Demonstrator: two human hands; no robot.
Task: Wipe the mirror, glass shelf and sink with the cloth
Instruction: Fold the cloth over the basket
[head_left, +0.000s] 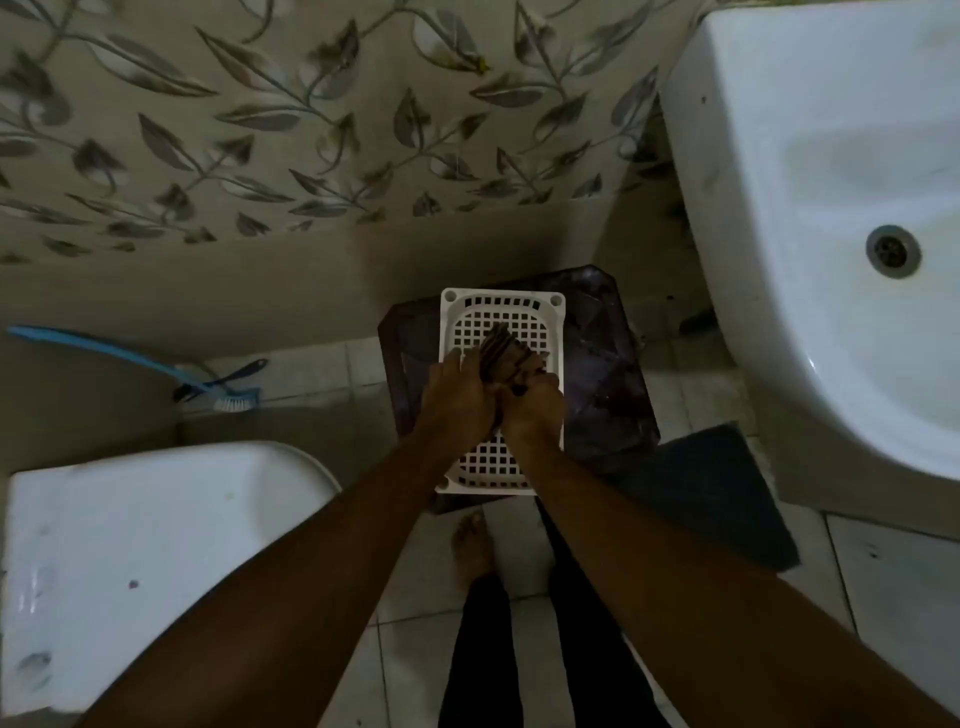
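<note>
A dark brown cloth (506, 356) is bunched between both of my hands over a white perforated plastic basket (498, 312). My left hand (457, 397) grips the cloth's left side and my right hand (535, 405) grips its near right end. The two hands touch each other. The white sink (810, 208) fills the upper right, its metal drain (892, 251) showing. No mirror or glass shelf is in view.
The basket rests on a dark purple stool (602, 364) by the leaf-patterned tiled wall (260, 130). A white toilet cistern (145, 545) sits at lower left. A blue-handled brush (156, 371) leans at the wall. A dark mat (711, 493) lies on the tiled floor beside my bare foot (470, 545).
</note>
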